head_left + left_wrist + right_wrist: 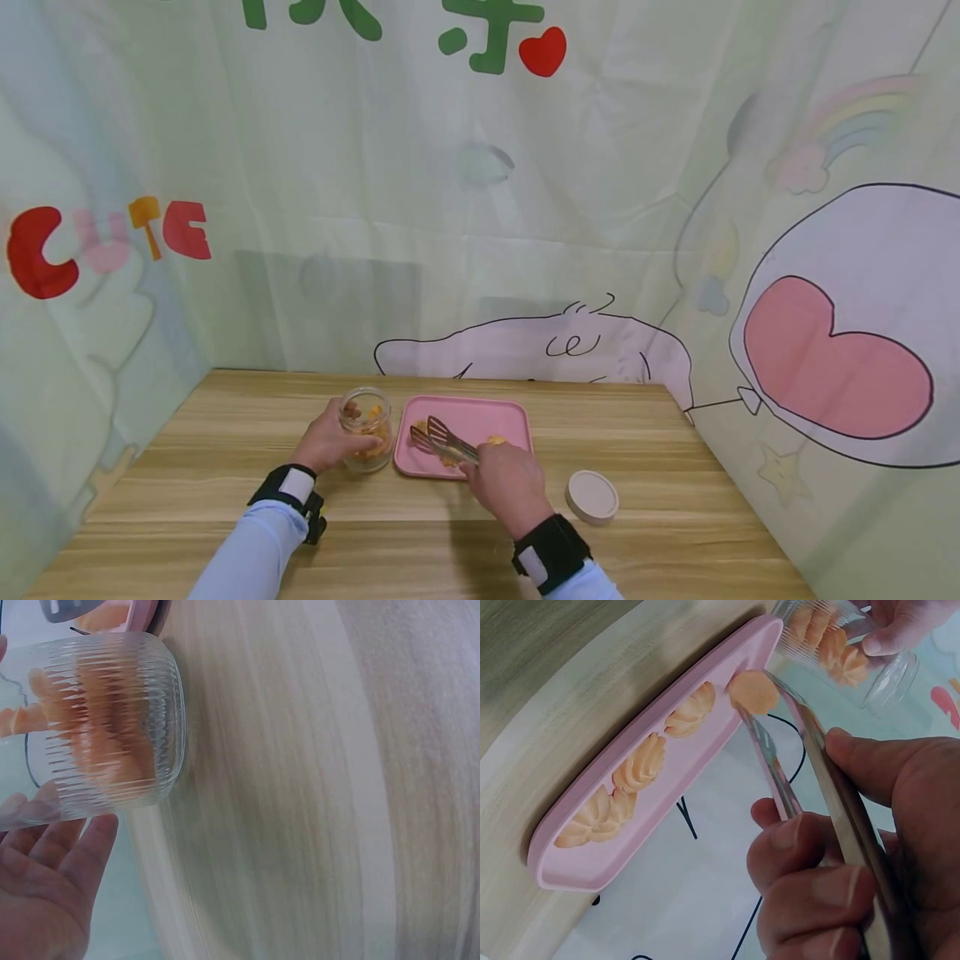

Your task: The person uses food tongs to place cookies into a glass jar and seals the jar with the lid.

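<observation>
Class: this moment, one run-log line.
left hand: holds clear ribbed jar of golden cookies; right hand: grips silver metal tongs, cookie between tips; pink rectangular tray: cookies; round white lid: on wooden table

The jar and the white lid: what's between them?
The head view shows the pink tray with cookies on it, and the right hand holding tongs.

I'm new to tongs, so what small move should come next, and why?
Probably ease the tongs open: the cookie between their tips is at the end of the pink tray nearest the glass jar, in line with swirled cookies.
</observation>
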Demonstrator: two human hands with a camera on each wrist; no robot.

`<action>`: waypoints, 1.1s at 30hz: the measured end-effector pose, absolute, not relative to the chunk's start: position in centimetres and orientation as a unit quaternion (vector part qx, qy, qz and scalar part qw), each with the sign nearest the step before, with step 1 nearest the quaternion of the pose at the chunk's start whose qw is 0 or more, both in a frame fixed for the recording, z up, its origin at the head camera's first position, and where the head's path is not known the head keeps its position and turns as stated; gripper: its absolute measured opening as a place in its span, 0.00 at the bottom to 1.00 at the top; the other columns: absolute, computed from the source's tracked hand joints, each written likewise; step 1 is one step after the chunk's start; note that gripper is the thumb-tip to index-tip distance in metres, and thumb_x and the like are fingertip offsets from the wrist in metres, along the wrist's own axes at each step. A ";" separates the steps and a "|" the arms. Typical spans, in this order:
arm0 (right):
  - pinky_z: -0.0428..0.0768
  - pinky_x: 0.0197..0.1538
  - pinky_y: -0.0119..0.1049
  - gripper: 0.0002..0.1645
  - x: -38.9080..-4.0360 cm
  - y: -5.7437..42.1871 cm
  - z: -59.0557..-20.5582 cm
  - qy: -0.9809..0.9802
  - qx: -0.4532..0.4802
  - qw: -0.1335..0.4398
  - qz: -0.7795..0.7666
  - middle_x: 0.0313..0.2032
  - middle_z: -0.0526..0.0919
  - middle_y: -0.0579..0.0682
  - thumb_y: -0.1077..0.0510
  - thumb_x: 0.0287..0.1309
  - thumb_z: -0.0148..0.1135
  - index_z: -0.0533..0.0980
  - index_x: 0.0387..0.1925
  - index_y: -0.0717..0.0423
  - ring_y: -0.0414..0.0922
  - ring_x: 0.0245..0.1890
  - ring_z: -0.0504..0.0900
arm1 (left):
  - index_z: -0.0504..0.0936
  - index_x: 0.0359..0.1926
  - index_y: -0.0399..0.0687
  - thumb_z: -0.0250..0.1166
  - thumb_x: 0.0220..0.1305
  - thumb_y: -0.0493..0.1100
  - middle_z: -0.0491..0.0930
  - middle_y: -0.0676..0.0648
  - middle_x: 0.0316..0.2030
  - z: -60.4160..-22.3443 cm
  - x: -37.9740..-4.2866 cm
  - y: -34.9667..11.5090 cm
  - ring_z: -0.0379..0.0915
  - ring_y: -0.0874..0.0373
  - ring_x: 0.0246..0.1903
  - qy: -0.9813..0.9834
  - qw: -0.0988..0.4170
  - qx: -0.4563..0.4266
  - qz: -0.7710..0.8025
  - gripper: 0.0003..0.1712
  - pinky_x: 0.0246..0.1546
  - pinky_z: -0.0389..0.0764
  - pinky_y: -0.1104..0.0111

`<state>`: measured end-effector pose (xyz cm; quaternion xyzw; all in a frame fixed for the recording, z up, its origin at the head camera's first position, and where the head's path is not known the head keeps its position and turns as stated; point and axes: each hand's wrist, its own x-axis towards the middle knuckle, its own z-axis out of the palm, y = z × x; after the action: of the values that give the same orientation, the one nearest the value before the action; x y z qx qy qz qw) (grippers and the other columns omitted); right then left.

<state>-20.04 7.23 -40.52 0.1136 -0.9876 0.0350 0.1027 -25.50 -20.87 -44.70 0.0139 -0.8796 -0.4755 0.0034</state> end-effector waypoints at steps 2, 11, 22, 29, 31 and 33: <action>0.73 0.19 0.42 0.23 -20.0 7.2 -40.6 -0.987 0.114 0.107 0.035 0.17 0.72 0.46 0.39 0.62 0.70 0.79 0.23 0.53 0.43 0.17 0.72 | 0.60 0.68 0.29 0.80 0.54 0.47 0.69 0.25 0.66 -44.7 -25.5 -20.9 0.69 0.30 0.62 -0.880 0.004 0.014 -0.475 0.51 0.64 0.69 0.39; 0.70 0.21 0.40 0.24 -20.8 6.5 -40.7 -0.991 0.095 0.081 0.046 0.18 0.71 0.46 0.37 0.63 0.69 0.80 0.30 0.53 0.44 0.18 0.71 | 0.59 0.68 0.29 0.80 0.54 0.47 0.68 0.25 0.66 -44.6 -25.5 -20.9 0.68 0.30 0.63 -0.878 0.001 0.018 -0.478 0.52 0.65 0.68 0.39; 0.68 0.20 0.37 0.26 -22.5 6.0 -41.5 -0.986 0.122 0.100 0.045 0.15 0.69 0.46 0.40 0.62 0.71 0.76 0.23 0.55 0.43 0.16 0.67 | 0.60 0.68 0.30 0.80 0.53 0.48 0.69 0.26 0.66 -44.6 -25.5 -20.7 0.68 0.31 0.63 -0.879 0.001 0.020 -0.476 0.51 0.65 0.68 0.39; 0.70 0.24 0.39 0.22 -23.6 6.0 -41.9 -0.989 0.112 0.070 0.073 0.18 0.71 0.46 0.41 0.64 0.70 0.78 0.28 0.54 0.45 0.19 0.70 | 0.61 0.67 0.30 0.80 0.53 0.48 0.70 0.26 0.66 -44.7 -25.5 -20.7 0.68 0.31 0.63 -0.879 0.007 0.015 -0.476 0.51 0.65 0.68 0.39; 0.70 0.26 0.40 0.21 -23.7 6.2 -41.9 -0.990 0.103 0.061 0.078 0.19 0.73 0.47 0.41 0.64 0.69 0.79 0.29 0.54 0.46 0.20 0.71 | 0.62 0.67 0.30 0.80 0.53 0.48 0.70 0.26 0.65 -44.7 -25.6 -20.8 0.68 0.31 0.63 -0.880 0.008 0.014 -0.475 0.51 0.65 0.68 0.39; 0.72 0.28 0.40 0.21 -23.8 6.3 -41.8 -0.990 0.095 0.061 0.083 0.20 0.74 0.47 0.42 0.65 0.69 0.80 0.31 0.55 0.46 0.21 0.72 | 0.62 0.67 0.30 0.80 0.53 0.48 0.70 0.27 0.66 -44.8 -25.6 -20.8 0.68 0.32 0.63 -0.880 0.009 0.015 -0.475 0.51 0.65 0.68 0.39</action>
<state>-23.78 6.33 -41.83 0.0951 -0.9902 0.0827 0.0606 -25.63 -20.84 -44.77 0.0150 -0.8800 -0.4747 0.0088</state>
